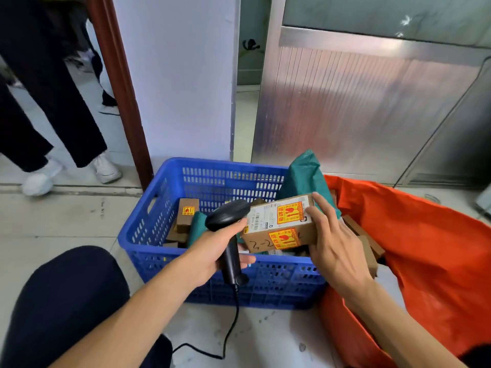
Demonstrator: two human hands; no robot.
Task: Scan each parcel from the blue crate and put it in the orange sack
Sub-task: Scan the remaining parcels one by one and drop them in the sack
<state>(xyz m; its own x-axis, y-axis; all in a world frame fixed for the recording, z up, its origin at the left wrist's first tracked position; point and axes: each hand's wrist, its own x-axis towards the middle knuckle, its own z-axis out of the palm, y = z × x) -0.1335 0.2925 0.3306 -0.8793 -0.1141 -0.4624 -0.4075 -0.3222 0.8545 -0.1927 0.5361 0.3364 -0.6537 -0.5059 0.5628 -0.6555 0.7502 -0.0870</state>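
A blue plastic crate (159,205) stands on the floor in front of me with several brown cardboard parcels (187,215) and green bagged parcels (305,179) inside. My right hand (332,243) grips a cardboard parcel (276,227) with yellow-red fragile stickers and a white label, held over the crate's right half. My left hand (212,251) grips a black barcode scanner (228,229) by its handle, its head right beside the parcel's label. The orange sack (425,248) lies open to the right of the crate, with brown parcels (368,248) inside it.
The scanner's black cable (233,320) trails down to the tiled floor. My knee (66,301) is at the lower left. Another person's legs and white shoes (106,166) stand at the left, beyond a doorway. A white wall and a metal door panel (372,102) rise behind the crate.
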